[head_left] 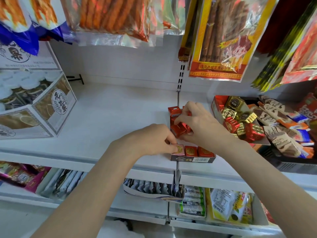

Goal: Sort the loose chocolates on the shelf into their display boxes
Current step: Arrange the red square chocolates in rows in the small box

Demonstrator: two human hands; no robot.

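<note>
Left hand (154,140) pinching a red chocolate (178,149) into the display box (193,158) at the shelf (111,117) front edge; right hand (197,121) clasping loose chocolates (179,129) behind. Risk: box nudged off edge.

Red foil chocolates (179,128) in shallow display box (193,159)

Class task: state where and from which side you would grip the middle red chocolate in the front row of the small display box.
Pinch the middle red chocolate from above across its front and back edges: neighbours flank both sides and the display box wall covers its front.
</note>
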